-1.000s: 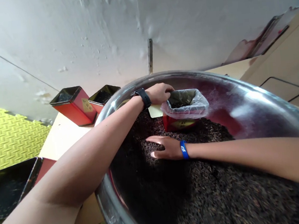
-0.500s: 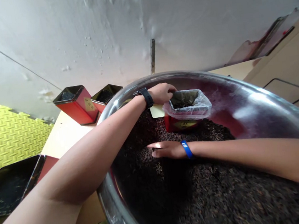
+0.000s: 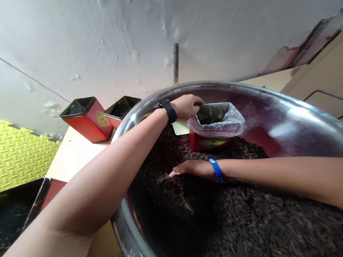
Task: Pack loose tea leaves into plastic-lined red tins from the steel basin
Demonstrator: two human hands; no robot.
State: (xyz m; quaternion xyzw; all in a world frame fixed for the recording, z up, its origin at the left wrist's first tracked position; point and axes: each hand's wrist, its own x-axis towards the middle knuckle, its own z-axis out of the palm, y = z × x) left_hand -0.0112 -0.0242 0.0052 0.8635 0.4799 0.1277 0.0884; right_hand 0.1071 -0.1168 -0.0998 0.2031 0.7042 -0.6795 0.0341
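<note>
A big steel basin [image 3: 282, 104] is heaped with dark loose tea leaves [image 3: 245, 219]. A red tin [image 3: 205, 143] lined with a clear plastic bag [image 3: 220, 125] stands in the leaves at the far side. My left hand [image 3: 187, 105], with a black watch on the wrist, is closed on the near left rim of that bag. My right hand [image 3: 191, 169], a blue band on its wrist, is pushed edge-on into the leaves just in front of the tin, fingers together and partly buried.
Two open red tins [image 3: 86, 119] [image 3: 120, 109] stand on the pale table left of the basin. A dark tray-like tin [image 3: 11, 210] lies at the near left. Yellow foam matting [image 3: 5, 154] covers the floor beyond. A white wall rises close behind.
My right hand has turned from lying flat on the leaves to sinking edge-on into them, shifting slightly toward the tin. The left hand has stayed on the bag's rim.
</note>
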